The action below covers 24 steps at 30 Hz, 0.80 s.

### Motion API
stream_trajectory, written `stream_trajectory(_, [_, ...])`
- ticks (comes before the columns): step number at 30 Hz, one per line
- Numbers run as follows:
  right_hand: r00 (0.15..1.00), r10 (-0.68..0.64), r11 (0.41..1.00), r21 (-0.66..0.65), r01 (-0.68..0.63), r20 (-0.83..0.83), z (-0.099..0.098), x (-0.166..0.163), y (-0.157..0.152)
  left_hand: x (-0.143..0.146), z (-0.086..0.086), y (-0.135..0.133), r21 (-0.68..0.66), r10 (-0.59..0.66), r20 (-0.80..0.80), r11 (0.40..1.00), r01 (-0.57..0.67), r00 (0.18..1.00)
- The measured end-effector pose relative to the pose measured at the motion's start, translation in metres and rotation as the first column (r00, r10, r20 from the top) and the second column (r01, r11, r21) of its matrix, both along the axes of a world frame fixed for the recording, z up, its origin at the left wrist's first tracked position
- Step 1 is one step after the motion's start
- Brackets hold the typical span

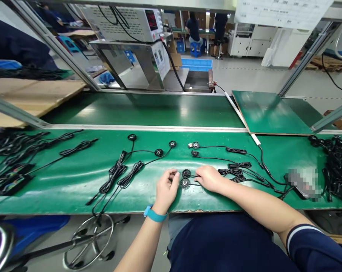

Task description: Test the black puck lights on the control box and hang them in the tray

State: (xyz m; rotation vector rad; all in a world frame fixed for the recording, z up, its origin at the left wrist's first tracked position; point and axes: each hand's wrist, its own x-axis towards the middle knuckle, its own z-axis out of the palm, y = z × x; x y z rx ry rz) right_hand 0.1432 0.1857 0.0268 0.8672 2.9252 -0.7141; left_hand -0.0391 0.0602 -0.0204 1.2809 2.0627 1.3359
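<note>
Two black round discs [185,178] with thin black leads lie one above the other on the green bench mat [74,181], right between my hands. My left hand [166,189], with a blue wristband, has its fingers curled just left of the discs and seems to pinch something small and dark. My right hand [209,178] rests on the mat to their right, fingertips pinching the lead at the discs. Bundled black cables [236,172] trail off to the right from my right hand.
More disc-ended cables [125,172] lie to the left, and others [216,149] behind my hands. Cable heaps sit at the far left [9,158] and far right [336,166]. A conveyor belt [148,109] and a test instrument [131,24] stand behind. People work in the background.
</note>
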Motion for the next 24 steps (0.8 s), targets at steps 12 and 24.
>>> stream_trajectory(12, [0.999,-0.038,0.98,0.196,0.038,-0.003,0.024,-0.039,0.038,0.002,-0.005,0.014,0.037,-0.104,-0.105,0.993,0.108,0.989])
stream_trajectory(24, [0.973,-0.225,0.962,0.151,0.229,-0.044,0.026,-0.098,0.107,0.001,0.004,0.019,0.039,-0.029,0.02,0.999,0.028,0.999])
